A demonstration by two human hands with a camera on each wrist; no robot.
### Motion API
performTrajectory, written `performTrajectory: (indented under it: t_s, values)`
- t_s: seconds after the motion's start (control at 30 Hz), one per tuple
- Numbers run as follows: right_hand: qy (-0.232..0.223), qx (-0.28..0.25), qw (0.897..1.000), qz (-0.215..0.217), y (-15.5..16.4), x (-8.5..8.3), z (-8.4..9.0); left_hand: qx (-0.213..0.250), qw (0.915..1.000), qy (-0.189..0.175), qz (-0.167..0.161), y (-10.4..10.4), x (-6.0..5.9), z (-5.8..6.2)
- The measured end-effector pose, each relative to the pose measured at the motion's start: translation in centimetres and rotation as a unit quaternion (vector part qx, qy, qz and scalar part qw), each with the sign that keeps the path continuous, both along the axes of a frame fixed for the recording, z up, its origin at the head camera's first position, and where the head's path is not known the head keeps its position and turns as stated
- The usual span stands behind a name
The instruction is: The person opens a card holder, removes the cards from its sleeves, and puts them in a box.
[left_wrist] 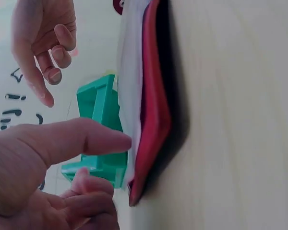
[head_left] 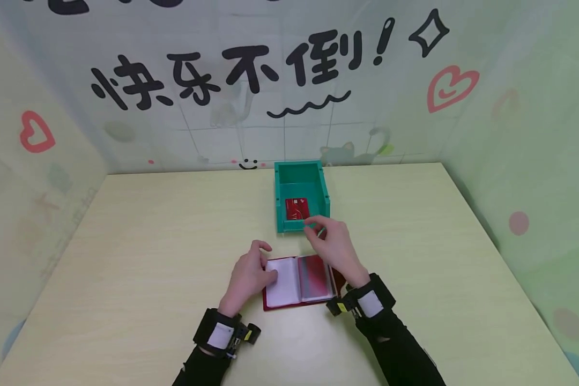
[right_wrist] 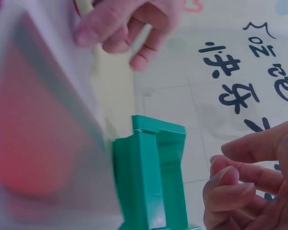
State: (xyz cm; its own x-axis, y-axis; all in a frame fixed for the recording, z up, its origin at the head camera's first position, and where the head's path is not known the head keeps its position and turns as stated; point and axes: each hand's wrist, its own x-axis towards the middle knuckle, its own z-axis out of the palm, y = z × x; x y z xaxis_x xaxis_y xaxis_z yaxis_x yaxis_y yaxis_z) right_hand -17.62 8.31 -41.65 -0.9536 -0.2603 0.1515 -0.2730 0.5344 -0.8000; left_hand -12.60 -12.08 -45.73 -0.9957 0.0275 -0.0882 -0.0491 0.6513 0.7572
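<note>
While your left hand (head_left: pixel 249 274) presses the open wallet (head_left: pixel 299 281) flat on the worktop (head_left: pixel 149 257), your right hand (head_left: pixel 333 244) hovers empty, fingers loosely curled, near the bin (head_left: pixel 301 196); its card (head_left: pixel 297 208) looks thin, stiff, slick, so pinch an edge.

Head view was bright and evenly lit with soft diffuse light, only faint shadows under the hands and the green bin (head_left: pixel 301 195), no glare; wide-angle lens bent the table (head_left: pixel 125 257) edges and walls outward at the frame borders. Left wrist view was sharp on the table grain, with a dark shadow beside the red card holder (left_wrist: pixel 151 110) and the near thumb soft. Right wrist view was washed out, and the close holder pages (right_wrist: pixel 43 124) were heavily out of focus.
</note>
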Motion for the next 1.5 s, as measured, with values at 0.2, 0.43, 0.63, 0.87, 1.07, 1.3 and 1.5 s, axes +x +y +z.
performTrajectory:
  t_s: [0.2,0.43,0.63,0.87,1.07,1.3,1.5]
  values:
    - [-0.015,-0.014,1.0,-0.008,1.3,1.6,-1.6,-0.017,0.997,0.064,-0.041,1.5,0.4,0.6]
    - [-0.077,-0.013,0.997,-0.006,2.5,2.7,-3.0,-0.04,0.9934,0.065,-0.085,2.8,0.3,0.7]
    - [-0.086,0.006,0.996,-0.003,2.8,2.7,-3.9,-0.065,0.9881,0.046,-0.132,3.6,-0.3,0.4]
    - [-0.067,0.024,0.997,0.006,3.3,2.4,-5.3,-0.059,0.9861,0.036,-0.151,3.3,-1.0,-0.2]
    - [-0.066,-0.042,0.997,0.008,3.8,2.3,-7.0,-0.011,0.9883,0.018,-0.151,2.9,-1.3,-0.6]
    - [-0.062,-0.061,0.996,-0.001,3.9,2.3,-7.5,0.026,0.9869,0.001,-0.159,2.3,-1.6,-0.9]
    - [-0.06,-0.069,0.996,-0.01,4.0,2.3,-7.7,0.049,0.9859,-0.006,-0.16,1.9,-1.7,-0.9]
